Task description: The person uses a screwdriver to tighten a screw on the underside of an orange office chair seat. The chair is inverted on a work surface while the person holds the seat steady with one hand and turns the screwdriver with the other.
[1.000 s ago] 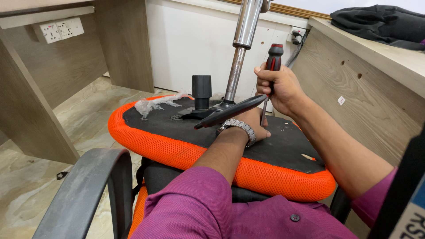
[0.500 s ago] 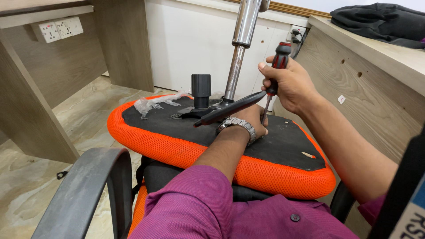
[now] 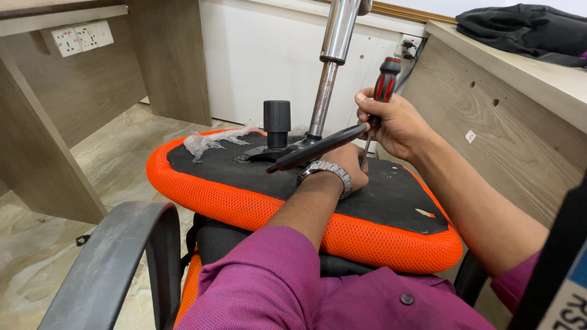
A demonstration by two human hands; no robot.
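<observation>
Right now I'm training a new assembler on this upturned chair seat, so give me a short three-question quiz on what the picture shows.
1. True or false: the right hand holds the screwdriver upright, tip down toward the seat underside.
2. Which hand wears the metal wristwatch? A) left B) right
3. Fill in: the mesh edge of the seat is coloured ____.

Key: 1 true; 2 A, the left hand, resting on the seat beside the black lever; 3 orange.
</observation>
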